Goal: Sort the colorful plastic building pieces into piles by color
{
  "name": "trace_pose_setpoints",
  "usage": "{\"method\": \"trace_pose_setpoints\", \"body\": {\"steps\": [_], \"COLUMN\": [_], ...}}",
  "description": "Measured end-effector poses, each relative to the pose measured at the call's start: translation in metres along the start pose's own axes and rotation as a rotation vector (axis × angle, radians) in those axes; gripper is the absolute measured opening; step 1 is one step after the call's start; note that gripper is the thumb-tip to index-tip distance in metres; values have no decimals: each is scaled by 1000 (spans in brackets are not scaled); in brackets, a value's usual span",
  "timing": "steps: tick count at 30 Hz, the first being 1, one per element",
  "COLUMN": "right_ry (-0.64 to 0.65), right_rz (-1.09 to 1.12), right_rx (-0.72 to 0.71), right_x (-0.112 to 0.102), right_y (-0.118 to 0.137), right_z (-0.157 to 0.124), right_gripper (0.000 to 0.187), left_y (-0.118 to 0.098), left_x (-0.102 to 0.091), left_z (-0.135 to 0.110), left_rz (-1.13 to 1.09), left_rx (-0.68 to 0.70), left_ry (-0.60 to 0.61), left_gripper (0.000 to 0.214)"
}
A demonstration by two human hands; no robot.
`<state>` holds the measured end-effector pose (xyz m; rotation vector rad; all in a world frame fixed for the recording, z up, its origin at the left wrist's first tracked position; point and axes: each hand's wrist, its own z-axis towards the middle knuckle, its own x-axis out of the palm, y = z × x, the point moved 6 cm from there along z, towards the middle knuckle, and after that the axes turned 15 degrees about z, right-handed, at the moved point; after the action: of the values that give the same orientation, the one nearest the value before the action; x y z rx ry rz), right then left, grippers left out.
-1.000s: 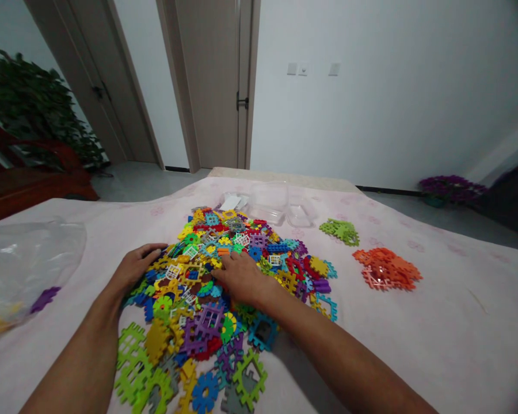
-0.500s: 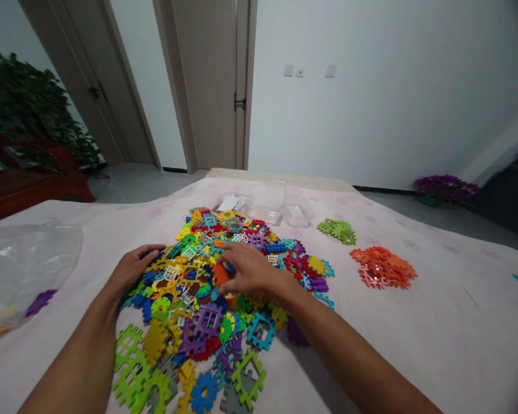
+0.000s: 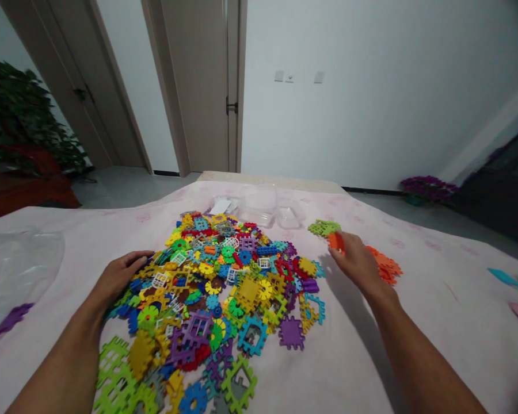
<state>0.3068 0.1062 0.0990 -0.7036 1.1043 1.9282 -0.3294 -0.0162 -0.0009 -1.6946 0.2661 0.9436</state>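
Separating seems barely begun: a green pile (image 3: 320, 226) and an orange pile (image 3: 387, 267) are lying toward the worktop's (image 3: 475, 333) right edge, the mixed heap (image 3: 247, 293) awaiting. Your right hand (image 3: 357, 263) is hovering beside them, grip clamping an orange piece (image 3: 335, 242); your left hand (image 3: 120, 277) is resting against the heap, grip unclear.

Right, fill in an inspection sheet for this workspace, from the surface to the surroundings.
Surface: pale pink cloth with faint flower print
Pieces: heap of mixed plastic pieces; green pile and orange pile to its right
Clutter: clear bag at far left; clear containers beyond the heap
Hands: left hand at the heap's left edge; right hand holds orange plastic
Cables: nothing seen
Surroundings: door, wall plates, leafy plant at left
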Motion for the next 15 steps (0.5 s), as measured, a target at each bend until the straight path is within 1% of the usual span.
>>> {"method": "trace_pose_setpoints", "body": {"steps": [2, 4, 6, 8, 9, 11, 13, 14, 15], "right_ry": [31, 53, 94, 137, 139, 81, 14, 2, 28], "right_rz": [-206, -350, -428, -448, -441, -381, -233, -133, -18], "right_rx": [57, 119, 171, 207, 207, 162, 69, 22, -18], "right_x": [-9, -17, -21, -21, -20, -15, -3, 8, 21], "right_y": [-34, -59, -76, -86, -86, -77, -54, -38, -22], "right_z": [-8, -15, -19, -21, -21, -20, -22, -24, -27], "right_gripper": [49, 43, 34, 30, 31, 34, 38, 41, 43], "left_y": [-1, -1, -2, -3, -2, 0, 4, 6, 7], "left_x": [0, 0, 0, 0, 1, 2, 2, 2, 2], "left_z": [-1, -1, -2, -2, -2, -1, 1, 2, 3], "left_rz": [9, 13, 27, 30, 28, 25, 37, 47, 59], "left_rx": [-10, -15, -14, -11, -11, -15, -27, -30, -29], "left_ry": [1, 0, -1, 10, 20, 41, 47, 43, 40], "left_gripper": [58, 59, 60, 61, 62, 64, 64, 64, 62]}}
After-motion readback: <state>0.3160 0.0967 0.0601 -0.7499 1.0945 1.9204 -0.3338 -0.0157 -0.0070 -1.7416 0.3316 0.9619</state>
